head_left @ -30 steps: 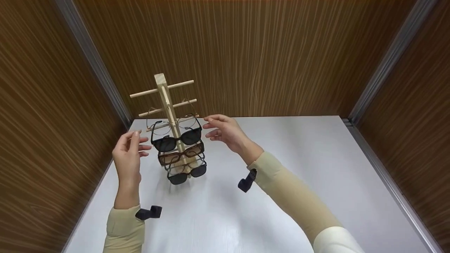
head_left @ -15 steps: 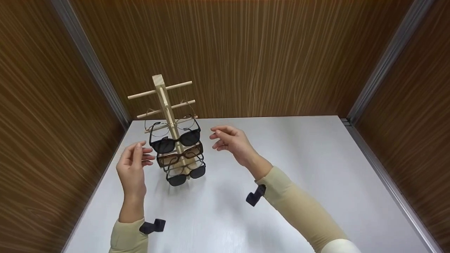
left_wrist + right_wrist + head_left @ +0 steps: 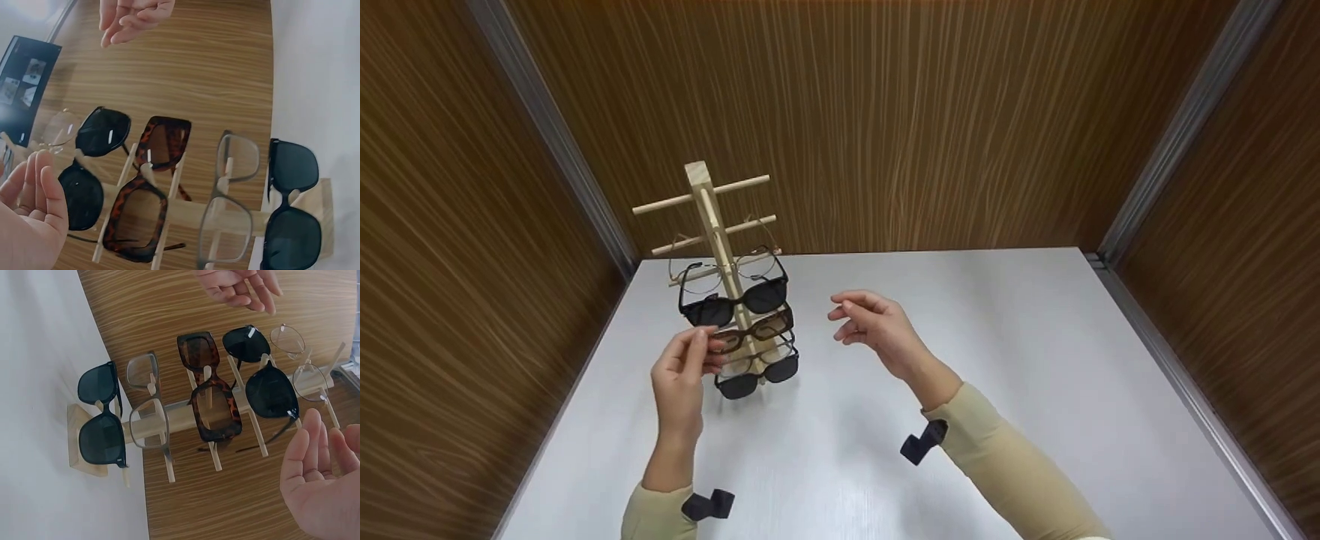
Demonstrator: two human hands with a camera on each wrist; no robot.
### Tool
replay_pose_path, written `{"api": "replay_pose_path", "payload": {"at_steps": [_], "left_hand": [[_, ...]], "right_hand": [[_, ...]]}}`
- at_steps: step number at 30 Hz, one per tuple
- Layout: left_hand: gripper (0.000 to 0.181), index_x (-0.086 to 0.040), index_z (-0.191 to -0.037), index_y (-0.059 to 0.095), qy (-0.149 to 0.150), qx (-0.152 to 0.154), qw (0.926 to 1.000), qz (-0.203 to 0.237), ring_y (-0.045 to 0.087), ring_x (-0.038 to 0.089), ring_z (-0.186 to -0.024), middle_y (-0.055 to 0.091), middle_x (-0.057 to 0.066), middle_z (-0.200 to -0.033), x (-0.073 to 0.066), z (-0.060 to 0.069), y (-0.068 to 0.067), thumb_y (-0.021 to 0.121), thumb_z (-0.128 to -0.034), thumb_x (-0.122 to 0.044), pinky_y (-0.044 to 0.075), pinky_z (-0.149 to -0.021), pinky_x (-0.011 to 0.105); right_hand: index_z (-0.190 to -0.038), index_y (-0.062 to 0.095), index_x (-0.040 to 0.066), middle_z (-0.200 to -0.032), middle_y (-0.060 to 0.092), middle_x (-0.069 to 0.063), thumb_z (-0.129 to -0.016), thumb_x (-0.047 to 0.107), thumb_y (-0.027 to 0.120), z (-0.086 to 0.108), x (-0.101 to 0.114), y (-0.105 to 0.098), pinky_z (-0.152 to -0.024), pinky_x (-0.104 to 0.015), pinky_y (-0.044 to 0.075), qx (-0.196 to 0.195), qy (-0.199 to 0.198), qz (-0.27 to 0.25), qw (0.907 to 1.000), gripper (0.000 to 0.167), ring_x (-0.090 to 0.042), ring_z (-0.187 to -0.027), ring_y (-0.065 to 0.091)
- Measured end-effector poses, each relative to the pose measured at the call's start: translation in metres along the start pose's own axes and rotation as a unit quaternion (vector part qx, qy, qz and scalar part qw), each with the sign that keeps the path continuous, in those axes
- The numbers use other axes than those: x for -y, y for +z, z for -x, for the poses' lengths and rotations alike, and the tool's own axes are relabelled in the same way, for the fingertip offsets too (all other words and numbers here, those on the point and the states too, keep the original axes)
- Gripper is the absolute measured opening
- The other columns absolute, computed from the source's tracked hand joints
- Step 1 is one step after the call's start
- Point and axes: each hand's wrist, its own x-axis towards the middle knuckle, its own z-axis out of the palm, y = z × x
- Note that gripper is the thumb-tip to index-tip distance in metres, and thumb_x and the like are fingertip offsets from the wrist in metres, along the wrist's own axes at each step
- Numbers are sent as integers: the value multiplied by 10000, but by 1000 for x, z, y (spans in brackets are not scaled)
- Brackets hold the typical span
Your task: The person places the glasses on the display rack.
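Note:
A wooden glasses stand [image 3: 699,174] rises on the left of the white table, with several pairs of glasses one above another. From the top come thin wire-rimmed glasses [image 3: 311,382], black sunglasses [image 3: 765,296], tortoiseshell sunglasses [image 3: 216,410], grey clear-lens glasses [image 3: 226,228] and dark sunglasses [image 3: 292,242] lowest. My left hand [image 3: 679,379] is in front of the stand's left side, fingers loosely bent, overlapping the tortoiseshell pair in the head view; contact cannot be told. My right hand [image 3: 885,334] hovers right of the stand, apart from it, fingers relaxed. Neither hand holds anything.
The stand's topmost peg [image 3: 742,184] bears no glasses. Brown wood-grain panels [image 3: 885,120] wall the table [image 3: 997,337] at the back and both sides. A dark screen [image 3: 28,84] appears at the left wrist view's edge.
Both hands have come down toward me and shifted right, the right one drawing away from the stand. My left hand now overlaps the lower glasses. The glasses stay in place.

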Motion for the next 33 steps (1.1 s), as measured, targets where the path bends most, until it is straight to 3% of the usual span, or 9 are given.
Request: {"api": "replay_pose_path", "payload": {"at_steps": [7, 15, 27, 33], "left_hand": [[294, 138, -1034, 574, -201, 356, 9992, 48, 605, 269, -653, 577, 300, -833, 15, 9, 10, 526, -960, -142, 503, -567, 273], [286, 123, -1048, 563, -623, 652, 9959, 71, 626, 263, -665, 614, 258, -847, 31, 22, 21, 528, -959, -146, 509, -584, 282], [243, 36, -1010, 619, -744, 818, 9938, -90, 616, 304, -690, 632, 203, -832, 56, 37, 35, 540, -955, -187, 517, -602, 316], [240, 37, -1015, 617, -1020, 963, 9900, -123, 611, 284, -697, 615, 231, -854, 70, 45, 44, 536, -956, -181, 517, -614, 321]], "right_hand": [[-1129, 615, 39, -988, 631, -159, -915, 221, 605, 12, -9, -18, -714, -310, 524, -126, -7, 10, 9999, 281, -219, -739, 638], [-1130, 612, 31, -988, 630, -170, -913, 226, 609, 29, -18, -39, -718, -314, 524, -401, 139, 106, 9990, 292, -232, -745, 636], [-1130, 601, 21, -990, 623, -170, -913, 238, 605, 46, -32, -67, -711, -318, 519, -711, 453, 120, 9964, 307, -240, -753, 634], [-1141, 600, 52, -1021, 626, -148, -953, 209, 543, 57, -42, -81, -741, -332, 514, -734, 658, -2, 9951, 252, -228, -792, 630]]}}
